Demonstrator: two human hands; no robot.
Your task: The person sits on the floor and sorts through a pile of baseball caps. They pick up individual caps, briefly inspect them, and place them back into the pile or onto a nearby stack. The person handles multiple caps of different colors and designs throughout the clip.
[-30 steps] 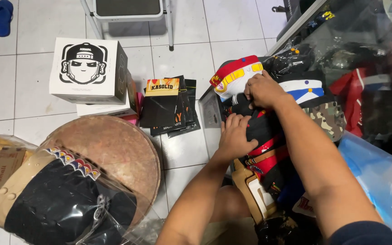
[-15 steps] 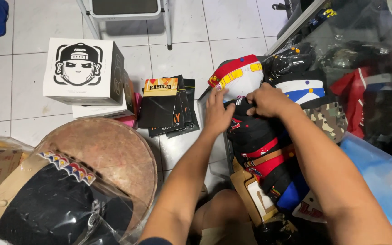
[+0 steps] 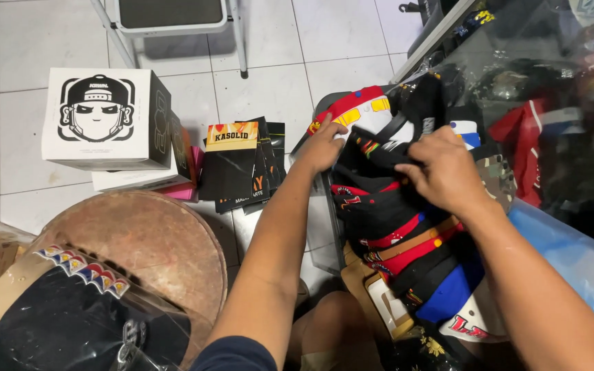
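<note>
Row of stacked caps point(image 3: 407, 227) at centre-right, running from twelve toward six o'clock. Right hand point(image 3: 445, 168) pinched shut on a black cap point(image 3: 386, 154); left hand point(image 3: 324, 145) at ten o'clock, fingers loosely spread against the white cap point(image 3: 372, 118). White box point(image 3: 104, 118) and black packets point(image 3: 238, 165) out at nine o'clock.

It looked like a small cap shop or its stockroom. A long row of nested caps point(image 3: 407, 240) lay on the white tiled floor point(image 3: 269, 75), more caps sat bagged in clear plastic point(image 3: 558, 82), and a printed white box point(image 3: 104, 117) stood beside a stack of black card sleeves point(image 3: 238, 165).
</note>
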